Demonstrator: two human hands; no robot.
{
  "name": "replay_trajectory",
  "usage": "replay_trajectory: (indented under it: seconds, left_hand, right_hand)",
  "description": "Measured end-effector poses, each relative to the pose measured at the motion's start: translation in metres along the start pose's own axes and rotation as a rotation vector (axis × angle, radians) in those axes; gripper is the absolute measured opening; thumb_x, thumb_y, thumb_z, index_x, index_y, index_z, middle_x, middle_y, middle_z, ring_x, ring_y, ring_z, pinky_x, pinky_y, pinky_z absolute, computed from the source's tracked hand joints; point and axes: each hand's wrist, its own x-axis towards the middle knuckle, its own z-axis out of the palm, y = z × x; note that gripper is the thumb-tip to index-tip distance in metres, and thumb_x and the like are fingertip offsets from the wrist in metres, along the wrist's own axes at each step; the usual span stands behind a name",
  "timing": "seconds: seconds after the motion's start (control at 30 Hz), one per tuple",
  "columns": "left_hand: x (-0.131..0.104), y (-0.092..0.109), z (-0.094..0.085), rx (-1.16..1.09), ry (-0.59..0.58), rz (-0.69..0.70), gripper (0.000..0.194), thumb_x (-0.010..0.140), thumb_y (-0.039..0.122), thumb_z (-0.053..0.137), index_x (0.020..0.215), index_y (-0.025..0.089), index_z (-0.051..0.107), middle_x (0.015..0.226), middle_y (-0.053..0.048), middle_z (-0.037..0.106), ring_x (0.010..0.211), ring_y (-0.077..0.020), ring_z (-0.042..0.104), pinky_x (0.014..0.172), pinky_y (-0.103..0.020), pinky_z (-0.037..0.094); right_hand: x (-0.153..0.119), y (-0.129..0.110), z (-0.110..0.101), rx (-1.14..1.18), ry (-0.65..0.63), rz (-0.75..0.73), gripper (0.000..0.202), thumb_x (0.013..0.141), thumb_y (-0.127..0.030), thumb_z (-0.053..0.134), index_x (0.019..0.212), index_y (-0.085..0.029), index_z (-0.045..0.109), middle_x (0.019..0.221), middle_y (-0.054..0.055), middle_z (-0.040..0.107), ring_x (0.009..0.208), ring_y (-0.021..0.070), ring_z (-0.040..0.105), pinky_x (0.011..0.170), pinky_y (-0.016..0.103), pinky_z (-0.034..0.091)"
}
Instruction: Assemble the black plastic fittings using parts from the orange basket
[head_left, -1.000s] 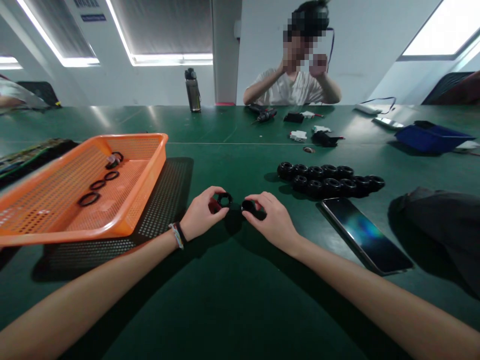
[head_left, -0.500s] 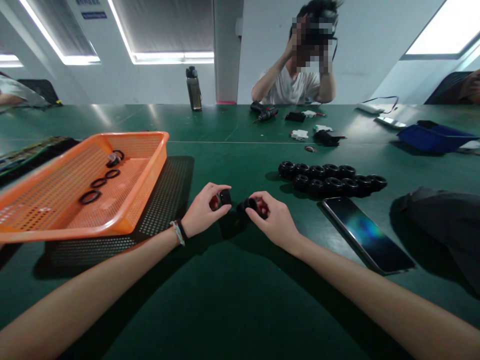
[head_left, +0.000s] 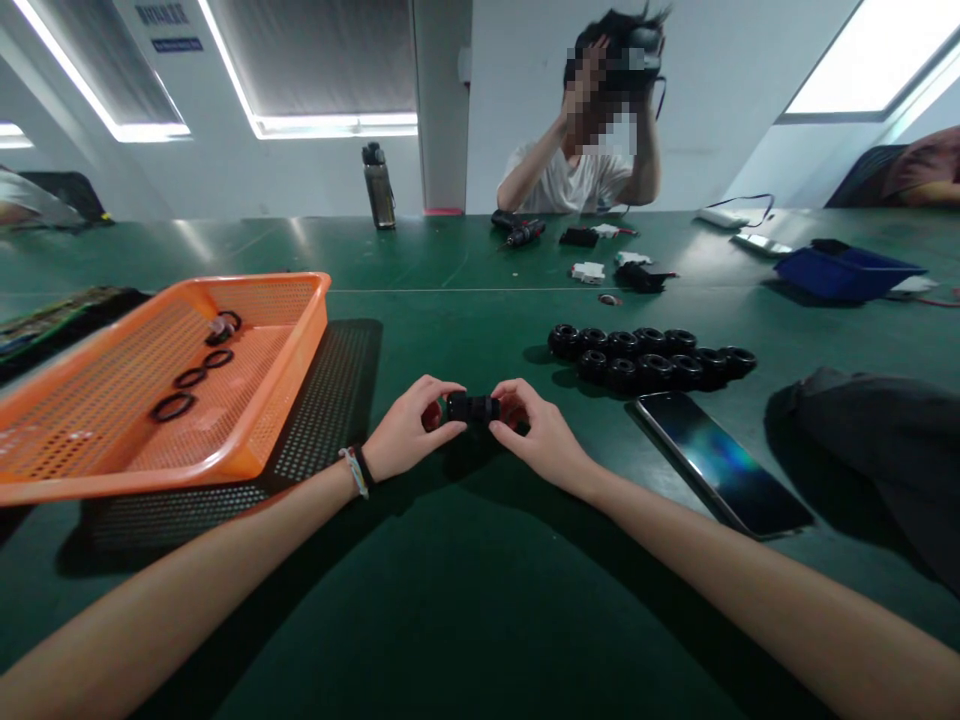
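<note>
Near the middle of the green table (head_left: 480,600), my left hand (head_left: 412,428) pinches a black cylindrical part (head_left: 456,406) between thumb and fingers. Opposite it, my right hand (head_left: 541,436) grips a second black part (head_left: 487,409). The two parts meet end to end in one horizontal line, just above the table. Whether they are joined cannot be made out. Several round black parts (head_left: 655,372) stand in two rows to the right of my hands. Left of my hands, an orange basket (head_left: 292,400) contains several black rings (head_left: 190,377).
A phone (head_left: 720,462) and dark cloth (head_left: 885,430) lie at the right. Farther back are a bottle (head_left: 379,188), a power drill (head_left: 523,232), white connectors (head_left: 587,272) and a blue bin (head_left: 847,272). Across the table sits a person (head_left: 577,180) with both hands raised.
My hands have come closer together, and the two black parts, apart before, now touch end to end. The right-hand part has turned into line with the left one. The view has shifted slightly.
</note>
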Motion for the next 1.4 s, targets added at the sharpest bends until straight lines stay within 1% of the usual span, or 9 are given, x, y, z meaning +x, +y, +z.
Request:
replay_trajectory:
  seconds: [0.13,0.3,0.53,0.77,0.87,0.97,1.07,1.27,1.4]
  left_hand:
    - [0.0028,0.0018,0.0021,-0.001,-0.02,0.037,0.032,0.077,0.027,0.06,0.108,0.019,0.057,0.097,-0.004,0.054,0.074,-0.0144,0.052,0.067,-0.028,0.045]
    - [0.0061,0.0031,0.0035,-0.006,-0.008,0.031,0.032,0.077,0.026,0.061,0.107,0.017,0.058,0.097,-0.005,0.057,0.079,-0.0158,0.054,0.069,-0.028,0.045]
    - [0.0067,0.0049,0.0033,-0.071,-0.039,-0.062,0.029,0.076,0.026,0.062,0.102,0.015,0.056,0.09,-0.004,0.063,0.075,-0.0159,0.058,0.067,-0.028,0.046]
    - [0.0059,0.0035,0.0041,-0.101,-0.048,-0.053,0.028,0.074,0.027,0.061,0.098,0.014,0.057,0.089,-0.004,0.064,0.074,-0.0157,0.059,0.066,-0.028,0.047]
    - [0.0054,0.0018,0.0047,-0.132,-0.055,-0.054,0.03,0.074,0.028,0.061,0.1,0.014,0.056,0.09,-0.004,0.064,0.075,-0.0159,0.06,0.067,-0.028,0.048]
    - [0.005,0.0005,0.0052,-0.158,-0.053,-0.045,0.036,0.074,0.026,0.061,0.108,0.015,0.055,0.096,-0.005,0.065,0.079,-0.0161,0.061,0.071,-0.028,0.049]
    - [0.0048,-0.0001,0.0051,-0.169,-0.052,-0.027,0.037,0.075,0.025,0.06,0.11,0.016,0.056,0.101,-0.006,0.064,0.084,-0.017,0.061,0.075,-0.029,0.049]
    - [0.0047,0.0013,0.0031,-0.171,-0.098,-0.042,0.031,0.074,0.023,0.059,0.104,0.016,0.058,0.094,-0.004,0.065,0.08,-0.016,0.06,0.073,-0.028,0.049]
    - [0.0047,-0.0002,0.0033,-0.188,-0.103,-0.035,0.031,0.074,0.024,0.059,0.104,0.016,0.058,0.094,-0.004,0.064,0.08,-0.0159,0.06,0.073,-0.028,0.049]
  right_hand:
    - [0.0003,0.0002,-0.0005,-0.01,0.007,-0.021,0.019,0.071,-0.022,0.051,0.09,-0.021,0.046,0.077,-0.001,0.056,0.071,0.0134,0.054,0.065,0.027,0.042]
    - [0.0008,0.0021,-0.0014,-0.005,0.01,-0.014,0.019,0.073,-0.022,0.051,0.091,-0.021,0.046,0.078,-0.001,0.057,0.072,0.0136,0.054,0.066,0.028,0.043]
    - [0.0006,0.0012,-0.0008,-0.009,-0.004,0.012,0.019,0.075,-0.023,0.052,0.093,-0.021,0.047,0.081,0.0,0.06,0.074,0.0141,0.056,0.066,0.028,0.043]
    - [0.0015,0.0012,0.0003,0.001,-0.022,0.017,0.02,0.074,-0.025,0.052,0.094,-0.02,0.049,0.079,0.0,0.061,0.071,0.0141,0.057,0.064,0.028,0.043]
    - [0.0014,0.0013,0.0003,0.001,-0.024,0.022,0.021,0.075,-0.026,0.052,0.095,-0.02,0.05,0.077,0.0,0.061,0.07,0.0145,0.058,0.063,0.028,0.044]
    - [0.0009,0.0011,-0.0005,-0.003,-0.028,0.026,0.022,0.077,-0.027,0.052,0.098,-0.021,0.05,0.077,0.0,0.062,0.07,0.0145,0.058,0.064,0.029,0.044]
    - [0.0004,0.0014,-0.0013,-0.006,-0.038,0.017,0.022,0.077,-0.025,0.052,0.099,-0.02,0.052,0.079,0.001,0.063,0.071,0.0144,0.059,0.065,0.029,0.045]
    - [-0.0004,0.0025,-0.0012,-0.027,-0.07,-0.026,0.029,0.074,-0.017,0.056,0.102,-0.02,0.054,0.082,0.001,0.065,0.074,0.014,0.06,0.068,0.029,0.047]
    - [-0.0006,0.0021,-0.0017,-0.102,-0.043,-0.053,0.028,0.074,-0.016,0.056,0.101,-0.02,0.057,0.093,0.004,0.066,0.081,0.0157,0.06,0.071,0.031,0.048]
